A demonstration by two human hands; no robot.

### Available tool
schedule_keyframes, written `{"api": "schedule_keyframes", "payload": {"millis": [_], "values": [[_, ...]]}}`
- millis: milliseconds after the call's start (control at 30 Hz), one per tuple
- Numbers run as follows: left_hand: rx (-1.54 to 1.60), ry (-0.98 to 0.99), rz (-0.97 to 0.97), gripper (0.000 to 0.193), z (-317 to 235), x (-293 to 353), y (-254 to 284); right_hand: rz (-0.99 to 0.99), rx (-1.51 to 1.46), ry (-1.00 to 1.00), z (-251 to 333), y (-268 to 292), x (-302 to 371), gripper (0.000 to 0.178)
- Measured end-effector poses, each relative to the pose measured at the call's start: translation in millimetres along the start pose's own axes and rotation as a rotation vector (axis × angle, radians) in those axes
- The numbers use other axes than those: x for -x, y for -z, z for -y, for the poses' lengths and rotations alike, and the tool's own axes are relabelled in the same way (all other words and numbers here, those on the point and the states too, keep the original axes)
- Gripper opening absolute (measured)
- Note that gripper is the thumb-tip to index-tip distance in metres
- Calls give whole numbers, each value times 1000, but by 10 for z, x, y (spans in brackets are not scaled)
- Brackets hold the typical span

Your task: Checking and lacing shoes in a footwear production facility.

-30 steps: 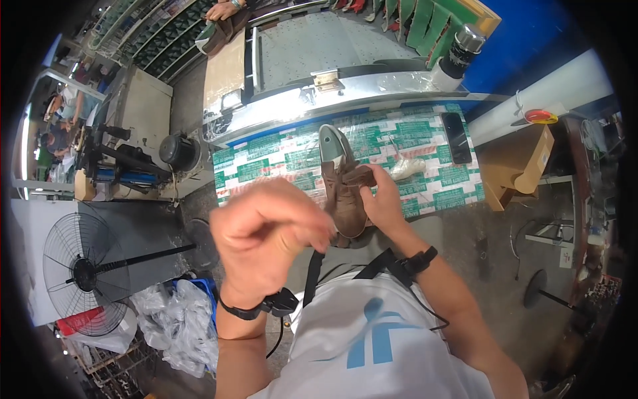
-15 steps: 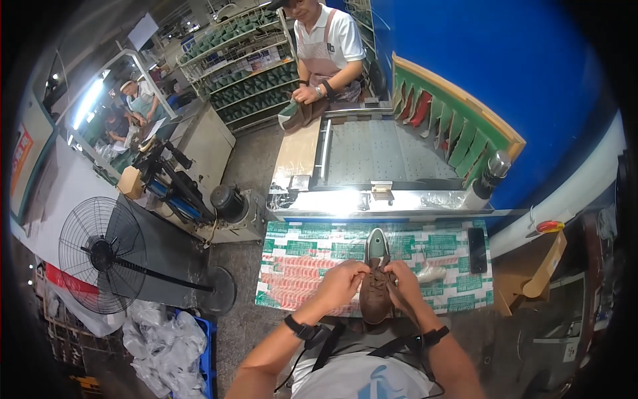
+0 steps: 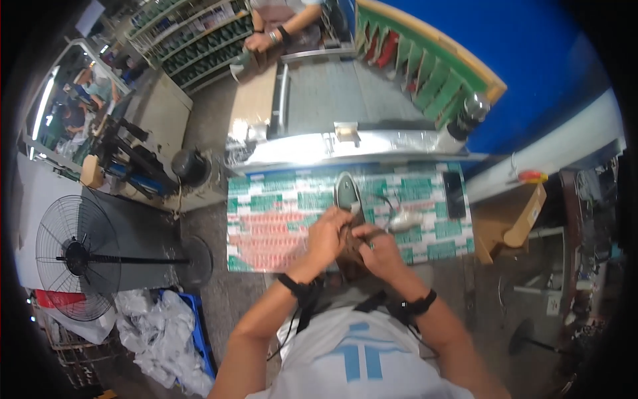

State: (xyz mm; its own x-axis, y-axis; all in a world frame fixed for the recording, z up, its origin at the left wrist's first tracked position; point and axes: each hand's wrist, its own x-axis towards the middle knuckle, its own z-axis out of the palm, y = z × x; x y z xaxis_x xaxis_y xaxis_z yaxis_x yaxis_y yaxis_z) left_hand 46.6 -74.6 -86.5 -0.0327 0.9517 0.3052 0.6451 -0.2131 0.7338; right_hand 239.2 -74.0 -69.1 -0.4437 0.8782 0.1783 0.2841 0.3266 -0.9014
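A brown lace-up shoe [image 3: 346, 191] with a light sole edge lies on the near worktable [image 3: 266, 199], its open heel end away from me and its toe toward me. Over its lacing, my left hand [image 3: 328, 234] closes its fingers on the left side of the upper. From the right, my right hand [image 3: 379, 251] pinches at the same lacing area with bent fingers. The hands cover most of the laces, and blur hides exactly what the fingertips hold. Right of the shoe lies a small whitish object [image 3: 405, 221] with a thin dark cord.
A dark phone [image 3: 454, 195] lies at the table's right. Beyond stands a grey-topped machine [image 3: 352, 90] with a green divided rack [image 3: 435, 73]; behind it, another person's hand [image 3: 260, 42] holds a shoe. A fan [image 3: 76, 258] and blue crate [image 3: 199, 329] with plastic bags stand left.
My view has tilted and shifted, so the table sits higher and further left. My hands have come closer together over the shoe's lacing, the right one more curled.
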Motion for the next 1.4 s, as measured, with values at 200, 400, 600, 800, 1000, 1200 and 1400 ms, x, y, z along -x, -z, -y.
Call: {"api": "schedule_keyframes", "payload": {"millis": [200,400,600,800,1000,1200,1400], "values": [[24,63,102,16,132,-119,-10,72,40,109,242,15,-27,25],[79,100,-62,22,3,-79,-81,41,82,228,315,23,83,23],[19,59,-2,18,49,-81,-52,118,37,373,286,36,143,36],[-82,-26,95,12,104,-288,127,16,21,399,366,181,51,35],[210,214,276,8,461,-124,35,-380,61,8,43,316,-42,59],[7,114,365,20,178,-198,210,-100,229,-92,-389,225,-91,48],[391,162,266,16,349,-256,121,-78,249,148,-354,3,-375,36]]}}
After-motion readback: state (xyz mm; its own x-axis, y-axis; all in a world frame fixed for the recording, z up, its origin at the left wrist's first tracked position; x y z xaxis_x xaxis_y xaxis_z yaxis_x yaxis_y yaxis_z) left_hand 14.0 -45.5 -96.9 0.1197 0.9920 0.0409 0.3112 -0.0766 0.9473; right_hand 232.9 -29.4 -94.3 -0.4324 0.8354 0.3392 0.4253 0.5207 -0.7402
